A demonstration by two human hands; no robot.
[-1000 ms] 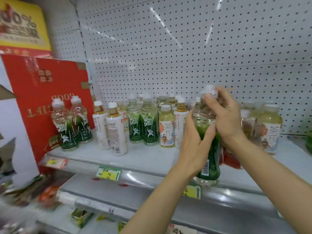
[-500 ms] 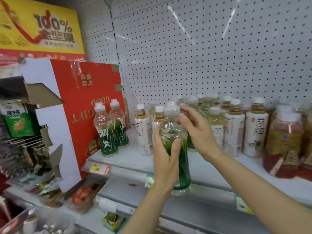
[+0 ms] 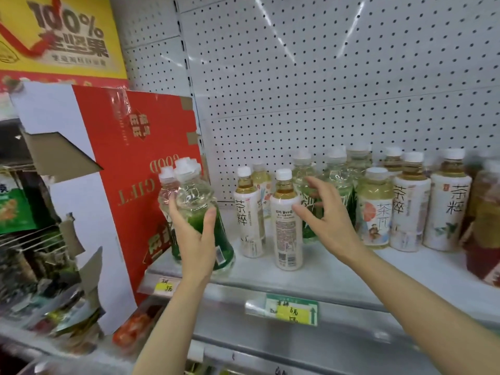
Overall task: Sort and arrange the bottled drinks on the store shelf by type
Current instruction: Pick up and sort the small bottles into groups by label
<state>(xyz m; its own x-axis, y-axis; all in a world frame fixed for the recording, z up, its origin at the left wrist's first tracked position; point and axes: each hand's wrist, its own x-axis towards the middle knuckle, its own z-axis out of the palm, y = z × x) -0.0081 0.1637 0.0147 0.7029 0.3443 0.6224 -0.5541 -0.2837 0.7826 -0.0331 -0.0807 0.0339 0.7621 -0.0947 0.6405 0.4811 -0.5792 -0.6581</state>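
My left hand (image 3: 196, 239) grips a clear bottle with a green label (image 3: 201, 209) at the left end of the white shelf (image 3: 338, 277), right in front of two more green-label bottles (image 3: 166, 185). Fingers spread, my right hand (image 3: 324, 220) hovers empty just right of a white-label tea bottle (image 3: 286, 226). A second white-label tea bottle (image 3: 247, 212) stands to its left. Behind my right hand stand more green-label bottles (image 3: 338, 180). Further right stand a pale picture-label tea bottle (image 3: 374, 209) and two more white-label tea bottles (image 3: 446, 207).
A tall red and white gift box (image 3: 130, 163) leans against the shelf's left end. Pegboard (image 3: 324, 77) backs the shelf. Price tags (image 3: 293, 311) hang on the front rail. Reddish bottles (image 3: 484, 226) stand at the far right. Snack packs (image 3: 40, 293) fill the lower left.
My left hand carried the green-label bottle leftward and up to the shelf's left end. My right hand let go of the bottle's neck and now hovers spread by the tea bottles.
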